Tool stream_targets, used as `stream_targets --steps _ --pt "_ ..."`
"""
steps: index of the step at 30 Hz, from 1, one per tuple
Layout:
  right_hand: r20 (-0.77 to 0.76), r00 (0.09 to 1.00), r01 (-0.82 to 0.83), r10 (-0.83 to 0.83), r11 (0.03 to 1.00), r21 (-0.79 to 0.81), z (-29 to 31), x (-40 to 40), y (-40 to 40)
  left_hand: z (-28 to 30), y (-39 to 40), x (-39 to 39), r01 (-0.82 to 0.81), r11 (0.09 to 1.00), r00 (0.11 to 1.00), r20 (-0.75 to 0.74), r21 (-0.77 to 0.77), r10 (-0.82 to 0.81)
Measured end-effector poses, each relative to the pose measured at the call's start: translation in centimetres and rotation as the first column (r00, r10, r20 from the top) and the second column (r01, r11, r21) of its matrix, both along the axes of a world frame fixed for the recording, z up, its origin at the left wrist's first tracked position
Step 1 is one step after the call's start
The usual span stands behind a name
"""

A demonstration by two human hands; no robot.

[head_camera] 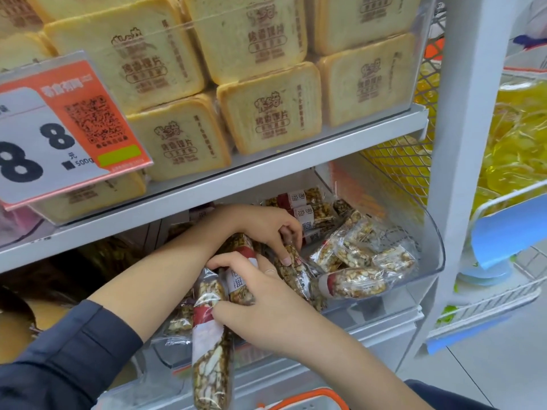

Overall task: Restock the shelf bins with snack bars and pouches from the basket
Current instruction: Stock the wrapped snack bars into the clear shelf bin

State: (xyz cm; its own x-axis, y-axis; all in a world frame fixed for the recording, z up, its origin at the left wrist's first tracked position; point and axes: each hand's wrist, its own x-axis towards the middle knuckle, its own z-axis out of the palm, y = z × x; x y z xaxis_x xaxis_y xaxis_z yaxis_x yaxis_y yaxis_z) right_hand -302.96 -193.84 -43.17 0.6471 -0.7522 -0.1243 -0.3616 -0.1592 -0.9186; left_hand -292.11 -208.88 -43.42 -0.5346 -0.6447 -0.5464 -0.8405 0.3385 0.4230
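Two hands work at the clear shelf bin (426, 261). Nearest, the right hand (266, 309) reaches in from five o'clock, fingers (225, 263) curled round a bundle of nut bars (211, 344) in clear wrappers with red-and-white bands. Beyond, the left hand (266, 226), coming from eight o'clock, pinches a bar (291, 261) among those piled in the bin.

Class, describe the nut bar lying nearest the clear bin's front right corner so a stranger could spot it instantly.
Find the white shelf under the stacked toast packs. Below it sits a clear bin of nut bars. The bar lies sideways along the front wall, right of both hands, red band at its left end, untouched.
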Motion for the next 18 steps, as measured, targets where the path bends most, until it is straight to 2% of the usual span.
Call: stream_targets --steps 8,13,18 --pt "-0.013 1.000 -0.002 0.001 0.999 -0.032 0.2 0.0 0.5 0.4 -0.1 0.3 -0.025 1.000 0.997 -0.068 0.002 0.025" --pt "-0.010 1.000 -0.004 0.004 0.999 -0.042 -0.1 0.0 0.6 2.2 0.3 1.9 -0.206 0.970 0.940 -0.302 -0.131 0.159" --pt "-0.031 0.999 0.003 -0.005 0.998 -0.055 0.0 0.1 0.7 2.7 1.3 2.2 -0.268 0.939 0.889 -0.431 -0.214 0.155"
